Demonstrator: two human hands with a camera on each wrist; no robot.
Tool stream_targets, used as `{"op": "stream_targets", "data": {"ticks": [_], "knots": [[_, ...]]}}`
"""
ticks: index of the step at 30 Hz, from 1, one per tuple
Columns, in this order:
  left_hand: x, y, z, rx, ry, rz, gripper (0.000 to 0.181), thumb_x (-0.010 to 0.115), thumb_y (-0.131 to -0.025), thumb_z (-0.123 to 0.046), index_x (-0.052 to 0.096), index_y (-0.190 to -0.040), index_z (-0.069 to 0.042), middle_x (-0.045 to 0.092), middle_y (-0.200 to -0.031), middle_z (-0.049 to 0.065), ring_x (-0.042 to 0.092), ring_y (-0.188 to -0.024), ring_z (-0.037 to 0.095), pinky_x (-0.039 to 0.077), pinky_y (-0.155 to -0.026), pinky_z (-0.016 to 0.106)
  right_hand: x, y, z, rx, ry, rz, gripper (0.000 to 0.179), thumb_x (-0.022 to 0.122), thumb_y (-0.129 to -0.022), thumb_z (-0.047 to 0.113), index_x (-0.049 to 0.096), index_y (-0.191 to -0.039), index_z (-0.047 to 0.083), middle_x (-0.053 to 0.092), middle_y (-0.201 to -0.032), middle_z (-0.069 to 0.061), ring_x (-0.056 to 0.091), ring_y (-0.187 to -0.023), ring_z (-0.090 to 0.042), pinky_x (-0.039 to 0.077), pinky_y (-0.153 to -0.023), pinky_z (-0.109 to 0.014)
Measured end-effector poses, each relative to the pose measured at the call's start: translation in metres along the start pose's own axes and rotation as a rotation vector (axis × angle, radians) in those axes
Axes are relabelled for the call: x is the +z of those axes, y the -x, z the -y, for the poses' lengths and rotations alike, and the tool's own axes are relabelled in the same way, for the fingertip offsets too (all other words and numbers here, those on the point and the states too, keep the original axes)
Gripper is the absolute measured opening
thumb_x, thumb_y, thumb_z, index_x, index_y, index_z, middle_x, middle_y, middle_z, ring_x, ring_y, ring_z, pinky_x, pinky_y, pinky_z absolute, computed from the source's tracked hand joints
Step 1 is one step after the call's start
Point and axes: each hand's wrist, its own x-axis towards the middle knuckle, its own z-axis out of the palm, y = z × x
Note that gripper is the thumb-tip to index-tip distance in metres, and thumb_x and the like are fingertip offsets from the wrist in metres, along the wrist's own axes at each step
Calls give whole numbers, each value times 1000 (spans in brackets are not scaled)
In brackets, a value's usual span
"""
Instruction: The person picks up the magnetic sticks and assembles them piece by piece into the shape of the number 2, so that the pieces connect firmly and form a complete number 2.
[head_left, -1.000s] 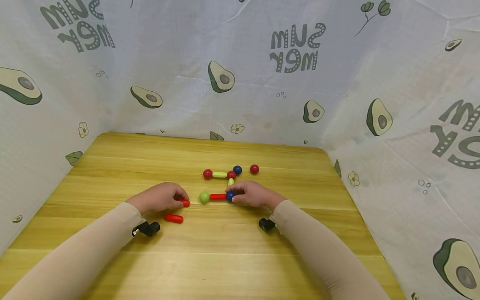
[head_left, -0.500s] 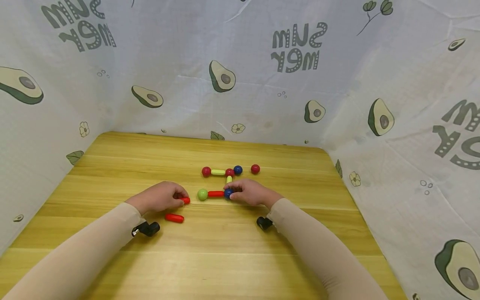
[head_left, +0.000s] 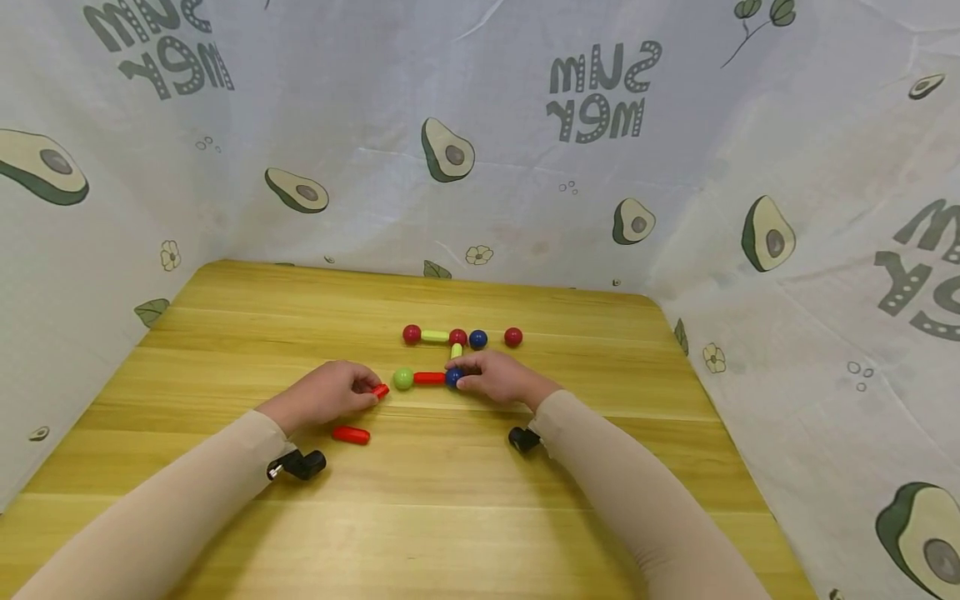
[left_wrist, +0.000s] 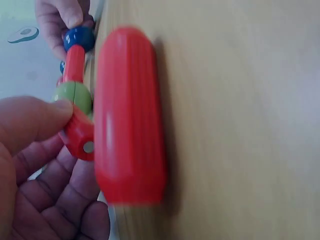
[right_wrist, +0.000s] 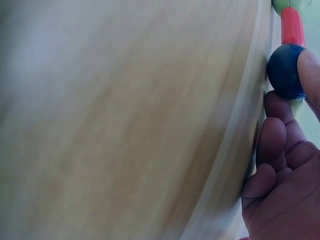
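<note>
My left hand (head_left: 337, 392) pinches a short red rod (head_left: 381, 391) between thumb and fingers. In the left wrist view, a small metal disc shows in that rod's end, and its far end is close to the green ball (left_wrist: 75, 96). A blue ball (head_left: 453, 377) is pinched by my right hand (head_left: 501, 379); thumb and fingertip lie on it in the right wrist view. From the blue ball a red rod (head_left: 430, 378) runs left to the green ball. A yellow-green rod (head_left: 456, 351) leads back to a red ball (head_left: 457, 337), joined by another yellow-green rod (head_left: 435, 337) to a second red ball (head_left: 411, 334).
Another red rod (head_left: 351, 435) lies on the wooden table (head_left: 420, 517), nearer me than my left hand. A second blue ball (head_left: 477, 339) sits right beside the joined shape, and a loose red ball (head_left: 513, 337) is farther right. A patterned cloth (head_left: 337, 108) surrounds the table's back and sides.
The joined balls and rods have slid away from me and slightly left with my right hand. My left hand's red rod has moved away and right, closer to the green ball, and is now angled.
</note>
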Motion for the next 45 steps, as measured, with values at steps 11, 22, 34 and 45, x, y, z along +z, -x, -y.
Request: {"op": "stream_targets", "data": {"ticks": [11, 22, 34, 45], "knots": [[11, -2, -15, -78, 143, -89, 30, 74, -97, -20, 72, -119, 0, 74, -103, 7, 67, -90, 16, 56, -81, 31, -1, -8, 1, 9, -7, -27, 38, 66, -105, 25, 67, -144, 25, 62, -150, -7, 60, -130, -24, 43, -120, -47], [23, -6, -19, -122, 161, -152, 34, 74, -98, -23, 69, -128, -6, 78, -107, 8, 72, -89, 15, 56, -76, 30, -3, -13, 1, 4, -12, -35, 39, 68, -104, 24, 67, -143, 24, 61, -149, -10, 61, -129, -25, 44, -119, -46], [29, -8, -25, -160, 174, -199, 33, 75, -98, -23, 67, -124, -5, 77, -113, 12, 73, -96, 19, 58, -80, 34, -2, -12, 1, 7, -31, -36, 39, 67, -104, 23, 67, -144, 24, 60, -152, -8, 60, -131, -25, 43, -120, -46], [32, -13, -28, -195, 212, -207, 30, 75, -98, -23, 65, -120, -5, 77, -111, 12, 70, -88, 18, 54, -73, 29, -2, -12, 1, 25, -34, -31, 39, 66, -105, 23, 67, -143, 25, 61, -150, -9, 61, -128, -24, 43, -120, -47]]}}
